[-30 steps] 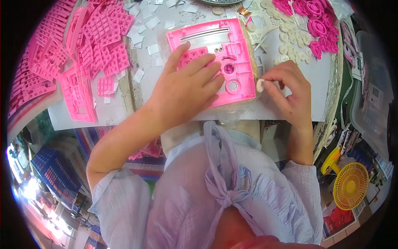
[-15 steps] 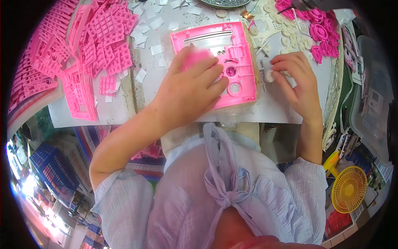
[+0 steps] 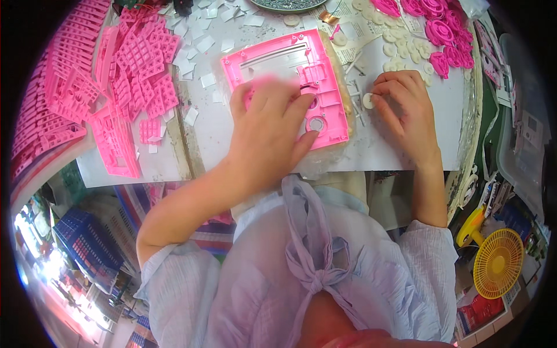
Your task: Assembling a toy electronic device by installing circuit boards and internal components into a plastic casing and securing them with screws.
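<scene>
Head view: we see the pink casing (image 3: pixel 333 113) lying hollow side up at the middle of the bench (image 3: pixel 380 152). Our left hand (image 3: pixel 264 130) spreads over its near left part, and blur at the fingertips keeps us from telling whether those fingers grip anything. To the right, our right hand (image 3: pixel 405 110) has its fingers pinched on a small white disc (image 3: pixel 368 101), just beside white sticks (image 3: pixel 357 107). Farther right lie pale discs (image 3: pixel 409 51) and magenta pieces (image 3: pixel 442 33).

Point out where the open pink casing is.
In the head view, the pink casing lies at upper centre on the table, its lower-left part behind the left hand, with the right hand to its right.
</scene>
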### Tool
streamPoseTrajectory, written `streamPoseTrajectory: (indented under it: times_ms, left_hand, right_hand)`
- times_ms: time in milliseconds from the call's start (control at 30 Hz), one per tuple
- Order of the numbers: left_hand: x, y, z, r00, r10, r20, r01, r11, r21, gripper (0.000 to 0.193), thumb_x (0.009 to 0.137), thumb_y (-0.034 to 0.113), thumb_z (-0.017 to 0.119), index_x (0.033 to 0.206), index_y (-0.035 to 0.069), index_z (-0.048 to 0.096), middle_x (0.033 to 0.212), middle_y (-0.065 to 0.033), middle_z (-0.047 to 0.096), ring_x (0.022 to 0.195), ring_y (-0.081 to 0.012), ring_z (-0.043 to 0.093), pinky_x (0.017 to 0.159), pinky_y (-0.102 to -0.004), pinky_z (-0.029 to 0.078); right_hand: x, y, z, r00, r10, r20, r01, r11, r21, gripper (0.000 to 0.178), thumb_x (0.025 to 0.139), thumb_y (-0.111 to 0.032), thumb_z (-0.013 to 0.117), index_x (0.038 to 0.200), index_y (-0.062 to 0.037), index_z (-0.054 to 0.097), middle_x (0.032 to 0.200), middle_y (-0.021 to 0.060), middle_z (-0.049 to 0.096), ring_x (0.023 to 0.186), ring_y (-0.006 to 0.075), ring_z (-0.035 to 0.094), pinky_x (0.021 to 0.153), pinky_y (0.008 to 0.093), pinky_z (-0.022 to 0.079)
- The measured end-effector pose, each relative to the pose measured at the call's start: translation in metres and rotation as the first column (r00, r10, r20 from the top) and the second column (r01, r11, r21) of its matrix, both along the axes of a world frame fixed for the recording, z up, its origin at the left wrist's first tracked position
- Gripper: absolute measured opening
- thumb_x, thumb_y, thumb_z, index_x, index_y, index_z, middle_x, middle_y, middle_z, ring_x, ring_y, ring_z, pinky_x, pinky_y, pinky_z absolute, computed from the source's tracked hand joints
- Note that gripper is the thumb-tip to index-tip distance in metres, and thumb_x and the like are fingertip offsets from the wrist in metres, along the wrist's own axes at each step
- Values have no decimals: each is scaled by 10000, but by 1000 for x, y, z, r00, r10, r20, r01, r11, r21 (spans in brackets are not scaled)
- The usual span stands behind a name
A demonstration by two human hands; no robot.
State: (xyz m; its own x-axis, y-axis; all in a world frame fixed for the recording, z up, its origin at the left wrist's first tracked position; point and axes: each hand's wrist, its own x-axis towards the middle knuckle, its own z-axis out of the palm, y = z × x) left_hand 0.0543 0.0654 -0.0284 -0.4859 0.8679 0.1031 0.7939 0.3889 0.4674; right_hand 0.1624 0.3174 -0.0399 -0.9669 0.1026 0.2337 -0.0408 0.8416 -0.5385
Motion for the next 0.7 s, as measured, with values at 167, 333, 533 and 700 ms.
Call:
streamPoseTrajectory:
  times_ms: [167, 333, 533, 700]
  left_hand:
    - [11, 3, 0, 997, 66, 28, -66, 998, -6, 489, 832, 244, 750, 1279, 81, 635, 1187, -101, 560, 1188, -310, 510, 1116, -531, 219]
    - [9, 4, 4, 993, 75, 95, -73, 997, -23, 478, 810, 219, 762, 1260, 89, 669, 1191, -92, 563, 1180, -298, 513, 1120, -542, 206]
    - [8, 3, 0, 994, 59, 93, -60, 998, 4, 462, 797, 214, 764, 1242, 114, 685, 1180, -67, 577, 1172, -290, 521, 1125, -537, 202]
    - [10, 8, 1, 997, 35, 75, -37, 999, 25, 476, 791, 209, 763, 1250, 119, 677, 1155, -58, 583, 1150, -285, 536, 1134, -551, 189]
  right_hand:
    - [5, 4, -5, 1000, 1, -12, -2, 999, -44, 118, 817, -52, 739, 910, -41, 668, 1021, 75, 670, 993, 297, 587, 837, 379, 502]
    - [5, 7, -10, 1000, -2, -27, 0, 998, -61, 120, 821, -54, 740, 914, -43, 666, 1020, 77, 669, 1000, 298, 589, 840, 380, 502]
    - [2, 2, -11, 1000, 2, -31, -3, 999, -50, 112, 829, -63, 738, 915, -45, 669, 1025, 75, 670, 997, 295, 593, 833, 382, 505]
    - [-6, -4, -2, 997, -28, -79, 23, 998, -65, 105, 835, -64, 734, 921, -43, 677, 1021, 75, 676, 985, 290, 595, 821, 376, 509]
